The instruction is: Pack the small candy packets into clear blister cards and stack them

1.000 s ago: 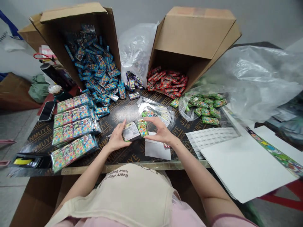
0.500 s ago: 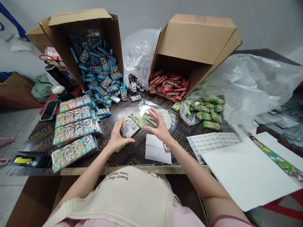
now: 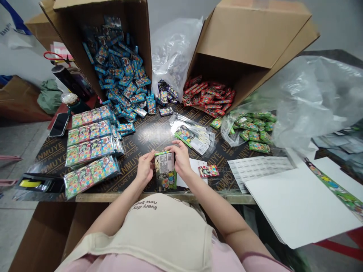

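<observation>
Both hands hold a flat printed packet (image 3: 165,172), dark with a green edge and a pale label panel, upright near the table's front edge. My left hand (image 3: 146,166) pinches its upper left corner. Fingers of my right hand (image 3: 181,158) close on its upper right side. Just beyond the right hand, a fan of clear pouches (image 3: 208,138) lies with a green printed card (image 3: 185,135) on top. By the right wrist, a small red packet (image 3: 209,170) rests partly on a white paper sheet (image 3: 195,164).
Left stand rows of wrapped packet sets (image 3: 92,153), a tape dispenser (image 3: 39,184) and a phone (image 3: 59,124). Behind, tipped cartons spill blue packets (image 3: 127,81) and red packets (image 3: 210,94). Green packets (image 3: 258,128) lie in a plastic bag; white sheets (image 3: 295,200) overhang the right edge.
My right hand has come left and down from the pouches to the packet. The packet has turned upright and moved closer to me, now held by both hands.
</observation>
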